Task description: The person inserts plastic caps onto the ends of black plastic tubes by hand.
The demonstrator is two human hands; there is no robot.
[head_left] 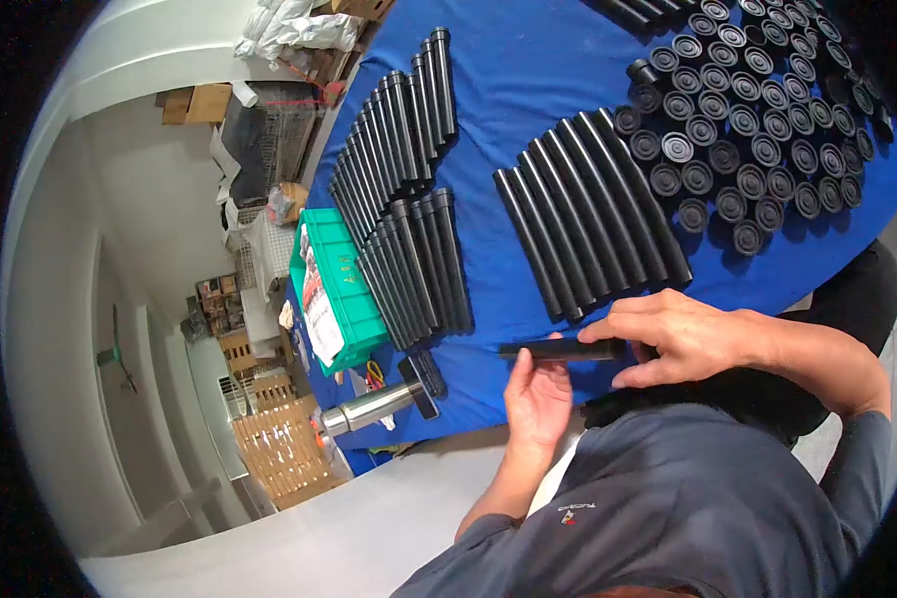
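Observation:
A short-looking black tube point(558, 350) lies level across my two hands, close to the table's near edge. My left hand point(538, 401) holds it from below near its left end, thumb and fingers closed on it. Over the right end curls my right hand point(673, 334), its fingers closed around that part and hiding the tip. Just beyond my hands, a row of plain black tubes point(593, 214) lies side by side on the blue cloth point(518, 70).
Left of the row lie black tubes with capped ends point(399, 130) in several stacked groups. Many round black caps point(743, 120) cover the right side. A green crate point(354, 289) and a metal cylinder point(379, 407) with a dark flat end stand at the left edge.

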